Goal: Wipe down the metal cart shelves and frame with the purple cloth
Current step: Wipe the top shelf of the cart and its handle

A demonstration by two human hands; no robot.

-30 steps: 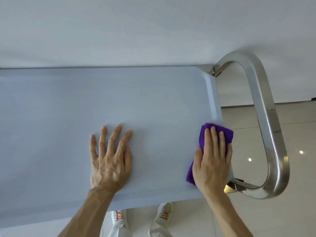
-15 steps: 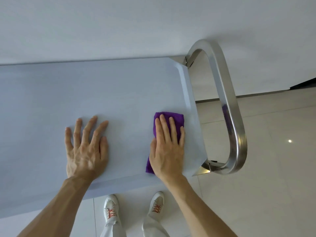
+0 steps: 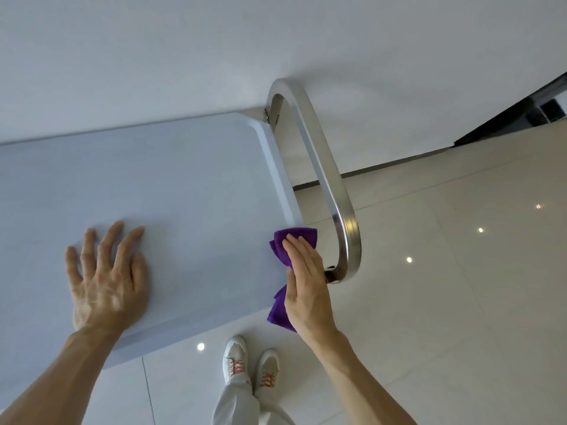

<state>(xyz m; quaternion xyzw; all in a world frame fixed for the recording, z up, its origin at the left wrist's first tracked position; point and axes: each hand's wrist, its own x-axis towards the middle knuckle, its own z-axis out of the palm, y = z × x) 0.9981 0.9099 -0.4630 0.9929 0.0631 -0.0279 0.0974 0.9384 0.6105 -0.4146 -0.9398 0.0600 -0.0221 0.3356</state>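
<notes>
The cart's pale blue-grey top shelf (image 3: 171, 191) fills the left and middle of the view. Its shiny steel loop handle (image 3: 325, 179) curves off the right end. My left hand (image 3: 107, 277) lies flat on the shelf with fingers spread. My right hand (image 3: 306, 286) presses the purple cloth (image 3: 285, 243) with straight fingers against the shelf's right edge near the front corner. The cloth is bunched, and part of it hangs below my palm over the corner.
A white wall (image 3: 276, 41) stands right behind the cart. Glossy cream floor tiles (image 3: 445, 302) spread to the right and front. My white shoes (image 3: 250, 363) stand close to the cart's front edge. A dark opening (image 3: 521, 118) shows at the far right.
My right hand has slid the cloth from the shelf's surface rightward onto its right edge, and the cloth has bunched up. My left hand stays flat on the shelf. The view has tilted.
</notes>
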